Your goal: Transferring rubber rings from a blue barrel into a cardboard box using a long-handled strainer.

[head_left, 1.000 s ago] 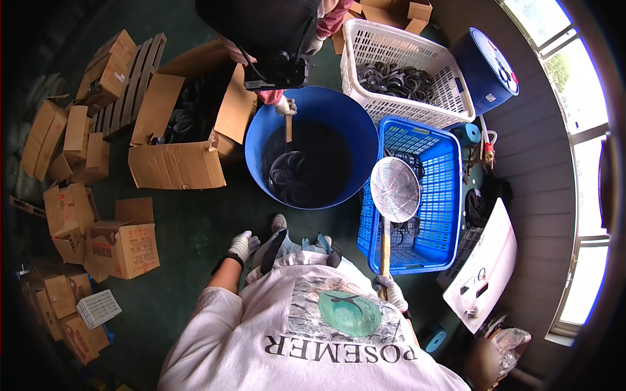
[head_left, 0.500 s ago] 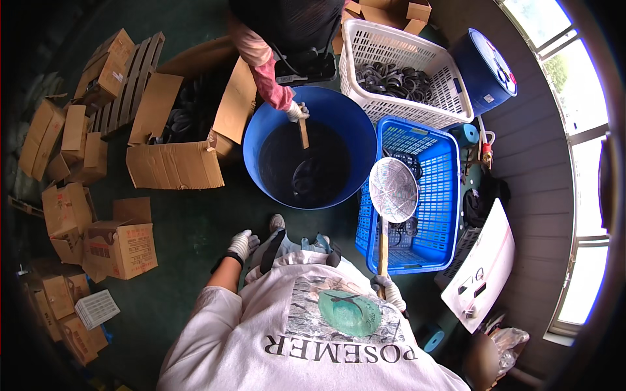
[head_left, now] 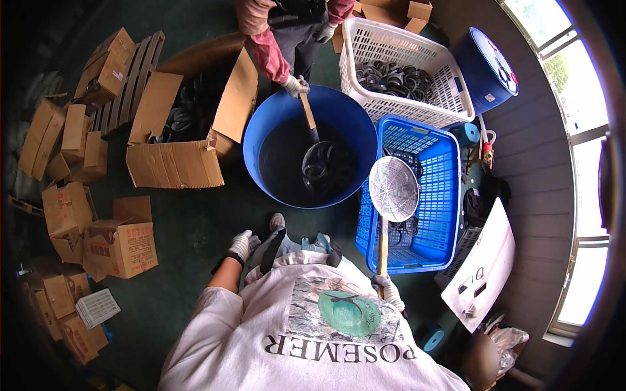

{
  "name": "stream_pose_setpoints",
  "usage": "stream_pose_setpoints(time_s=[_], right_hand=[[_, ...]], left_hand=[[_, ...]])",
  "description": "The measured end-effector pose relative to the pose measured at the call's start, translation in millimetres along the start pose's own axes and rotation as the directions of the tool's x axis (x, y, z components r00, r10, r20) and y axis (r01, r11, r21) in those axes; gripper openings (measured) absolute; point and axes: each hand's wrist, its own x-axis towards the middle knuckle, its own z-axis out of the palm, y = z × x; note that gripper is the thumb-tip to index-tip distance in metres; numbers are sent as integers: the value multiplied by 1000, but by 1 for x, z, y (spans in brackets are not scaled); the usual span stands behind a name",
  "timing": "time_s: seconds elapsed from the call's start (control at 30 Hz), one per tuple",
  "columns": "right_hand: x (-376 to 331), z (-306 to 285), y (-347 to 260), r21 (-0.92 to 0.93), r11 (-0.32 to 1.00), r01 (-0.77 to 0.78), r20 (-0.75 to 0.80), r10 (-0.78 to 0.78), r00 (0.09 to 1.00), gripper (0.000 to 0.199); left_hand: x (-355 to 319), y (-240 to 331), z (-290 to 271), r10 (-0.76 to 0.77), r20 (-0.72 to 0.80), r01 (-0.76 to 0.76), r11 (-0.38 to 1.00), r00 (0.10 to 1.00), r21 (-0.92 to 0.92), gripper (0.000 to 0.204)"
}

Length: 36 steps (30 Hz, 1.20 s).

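A: What do the two gloved hands of the wearer hold?

B: The right hand (head_left: pixel 389 291) is clenched around the lower end of one wooden handle (head_left: pixel 383 246). The handle rises to one round white mesh skimmer head (head_left: pixel 393 188), which hangs above the near edge of the blue crate (head_left: pixel 435 171), just beside the tub. The left hand (head_left: pixel 244 244) rests near the knee, fingers loosely curled, grasping nothing.

A: How many containers stand ahead?

B: Four. One round blue tub (head_left: pixel 352 122) of dark liquid; one blue slatted crate to its right, with a few black rings at its bottom; one white slatted basket (head_left: pixel 442 75) behind the crate, holding a heap of black rings (head_left: pixel 393 77); one blue drum (head_left: pixel 486 68) at far right.

A: Who else is at work?

B: One other person, in pink sleeves. Their gloved hand (head_left: pixel 296 85) grips a second wooden-handled skimmer (head_left: pixel 319 163), its head sunk in the tub under several black rings.

A: And on the floor to the left?

B: One large open carton (head_left: pixel 173 164) holding dark rings, beside one wooden pallet (head_left: pixel 125 83). Around them lie more than ten small cartons (head_left: pixel 120 244) and one small white basket (head_left: pixel 96 307).
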Motion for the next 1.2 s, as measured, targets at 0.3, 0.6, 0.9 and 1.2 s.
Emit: stream_pose_setpoints(time_s=[0.3, 0.6, 0.9, 1.2], right_hand=[[0, -3, -9, 117, 989, 89, 53, -96, 994, 23], [15, -51, -21, -325, 923, 205, -298, -306, 904, 40], [67, -139, -47, -694, 686, 219, -379, -606, 699, 72], [121, -130, -63, -406, 912, 62, -516, -285, 808, 74]], left_hand=[[-8, 6, -1, -5, -9, 5, 1000, 1000, 26, 41], [-6, 15, 5, 11, -21, -9, 997, 1000, 71, 42], [1, 15, 17, 0, 35, -4, 993, 999, 118, 41], [-33, 9, 40, 5, -1, -5, 999, 1000, 32, 37]])
